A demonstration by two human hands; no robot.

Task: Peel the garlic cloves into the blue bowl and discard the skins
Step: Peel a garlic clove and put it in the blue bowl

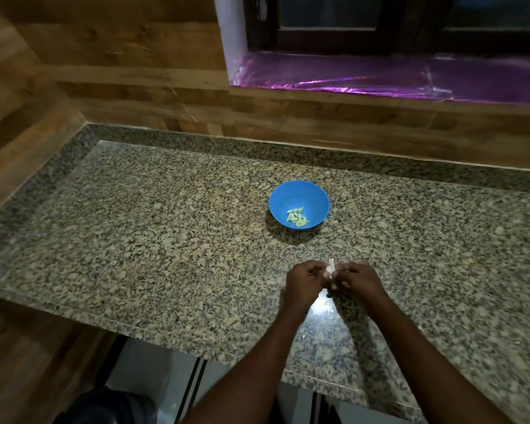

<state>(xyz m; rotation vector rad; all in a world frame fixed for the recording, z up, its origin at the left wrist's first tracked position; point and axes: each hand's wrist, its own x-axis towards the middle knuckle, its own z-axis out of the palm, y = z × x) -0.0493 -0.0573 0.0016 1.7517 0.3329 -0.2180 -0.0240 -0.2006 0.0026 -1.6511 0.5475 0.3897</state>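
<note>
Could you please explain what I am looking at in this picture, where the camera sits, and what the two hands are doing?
There is no machine here: a person works with two bare hands. The single picture comes from a wide-angle camera worn on the person's head, looking forward and down, so the arms reach in from the bottom edge. The surface is a speckled granite countertop below a window sill covered in shiny purple film. On the counter stands a blue bowl holding several peeled garlic cloves. Nearer the camera, the left hand and the right hand meet, and their fingers pinch a small pale garlic clove between them, apparently peeling it.
</note>
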